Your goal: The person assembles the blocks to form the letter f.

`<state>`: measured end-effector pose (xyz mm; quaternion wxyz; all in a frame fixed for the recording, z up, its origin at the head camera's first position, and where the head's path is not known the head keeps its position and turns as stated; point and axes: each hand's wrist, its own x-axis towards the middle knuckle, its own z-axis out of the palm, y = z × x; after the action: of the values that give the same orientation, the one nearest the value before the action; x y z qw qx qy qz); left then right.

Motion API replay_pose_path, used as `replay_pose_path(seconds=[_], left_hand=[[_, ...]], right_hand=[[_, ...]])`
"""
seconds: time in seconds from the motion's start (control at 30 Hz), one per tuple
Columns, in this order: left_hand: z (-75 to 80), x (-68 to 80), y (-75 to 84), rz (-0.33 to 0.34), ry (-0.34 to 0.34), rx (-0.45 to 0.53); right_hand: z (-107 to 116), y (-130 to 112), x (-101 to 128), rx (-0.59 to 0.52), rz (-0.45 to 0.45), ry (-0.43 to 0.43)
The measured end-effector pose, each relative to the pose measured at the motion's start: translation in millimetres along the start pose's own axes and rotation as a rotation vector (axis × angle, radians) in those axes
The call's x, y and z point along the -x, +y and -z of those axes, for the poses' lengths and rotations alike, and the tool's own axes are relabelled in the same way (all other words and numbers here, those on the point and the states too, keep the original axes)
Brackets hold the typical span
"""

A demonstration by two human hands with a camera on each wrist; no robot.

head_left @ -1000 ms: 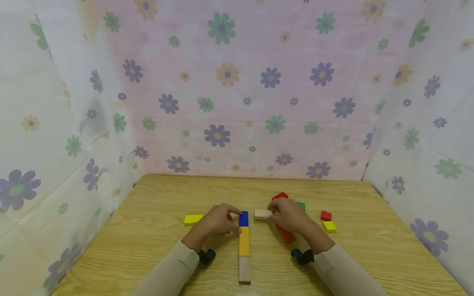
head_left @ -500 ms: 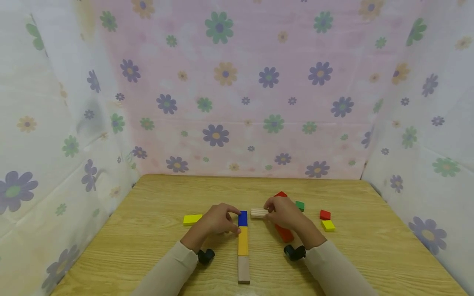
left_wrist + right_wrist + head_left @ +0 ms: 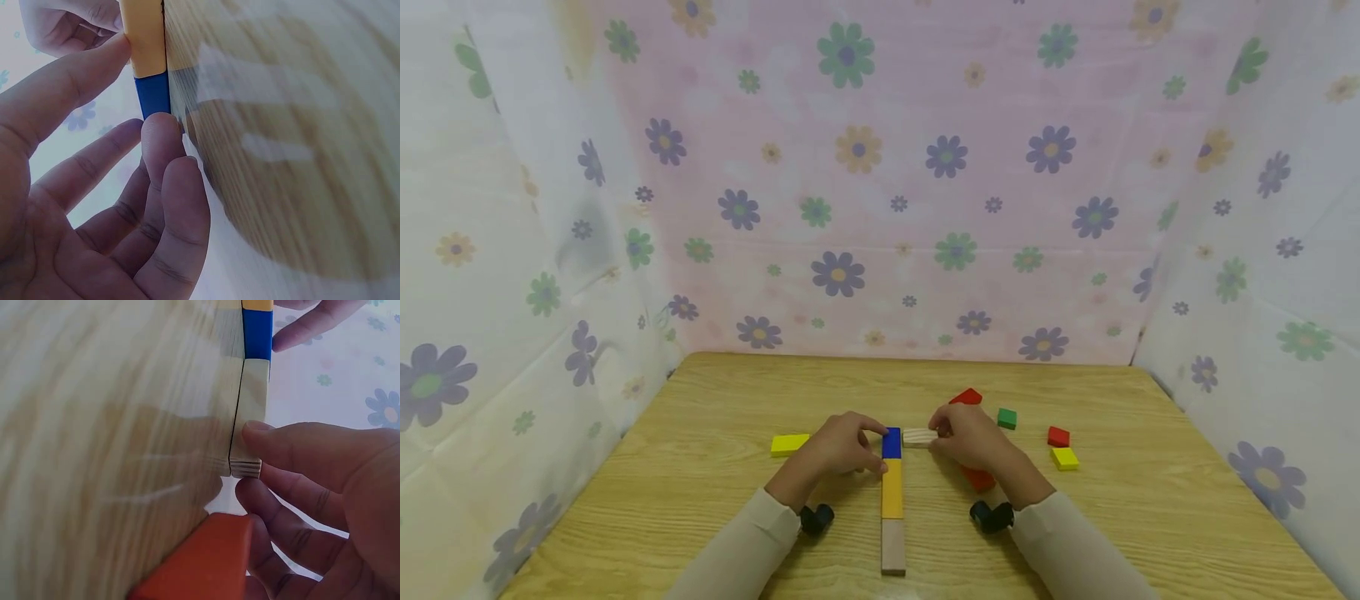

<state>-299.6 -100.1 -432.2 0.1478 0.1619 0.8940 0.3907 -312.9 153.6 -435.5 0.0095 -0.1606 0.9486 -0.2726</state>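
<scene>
A straight row of blocks lies on the table: a blue block (image 3: 891,443) at the far end, an orange block (image 3: 891,490) in the middle and a brown-grey wooden block (image 3: 892,547) nearest me. My left hand (image 3: 842,446) rests against the row's left side, its thumb at the orange block and its index fingertip on the blue one. With thumb and fingers, my right hand (image 3: 967,435) pinches a pale wooden block (image 3: 917,437). That block lies crosswise, its left end right up against the blue block, as the right wrist view also shows.
Under my right forearm lies a red block (image 3: 977,478), with another red piece (image 3: 967,397) beyond the hand. A green block (image 3: 1007,418), a small red block (image 3: 1058,436) and a yellow block (image 3: 1065,457) sit further right. One more yellow block (image 3: 788,446) is left of my left hand.
My right hand has slid the pale wooden block leftwards, closing the gap to the blue block. The left hand keeps its place at the row.
</scene>
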Motion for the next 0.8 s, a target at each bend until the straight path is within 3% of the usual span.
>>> replay_pose_path(seconds=[0.8], left_hand=[[0.3,-0.5,-1.0,-0.032,0.001,-0.031]], right_hand=[[-5.7,-0.1,-1.0,0.014,0.004,0.029]])
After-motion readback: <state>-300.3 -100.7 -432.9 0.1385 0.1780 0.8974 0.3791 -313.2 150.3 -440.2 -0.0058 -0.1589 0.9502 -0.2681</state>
